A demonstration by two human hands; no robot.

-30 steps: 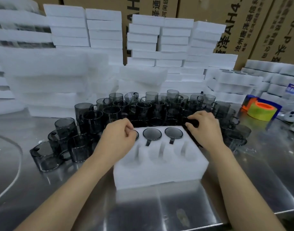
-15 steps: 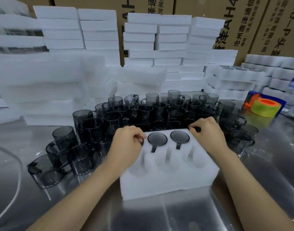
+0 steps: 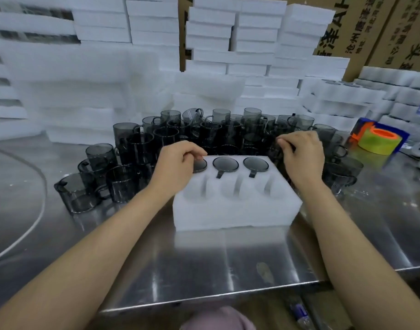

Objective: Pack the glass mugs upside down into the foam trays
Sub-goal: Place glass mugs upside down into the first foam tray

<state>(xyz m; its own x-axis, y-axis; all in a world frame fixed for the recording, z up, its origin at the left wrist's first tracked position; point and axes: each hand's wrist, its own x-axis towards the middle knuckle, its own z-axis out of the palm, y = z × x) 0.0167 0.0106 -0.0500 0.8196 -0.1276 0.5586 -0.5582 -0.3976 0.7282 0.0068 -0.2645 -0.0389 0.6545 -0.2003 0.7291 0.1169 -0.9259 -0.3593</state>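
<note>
Smoky glass mugs [image 3: 225, 164], round bases up, in white foam tray [image 3: 235, 210].

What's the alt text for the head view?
A person packs smoky glass mugs upside down into a white foam tray on a steel table: three fill its far row, and the near row is empty. The left hand curls over the leftmost mug; the right hand is among loose mugs behind.

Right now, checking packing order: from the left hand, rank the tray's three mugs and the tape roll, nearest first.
1. Left mug, under the left hand.
2. Middle mug, centre.
3. Right mug, further right.
4. Tape roll, far right.
</note>
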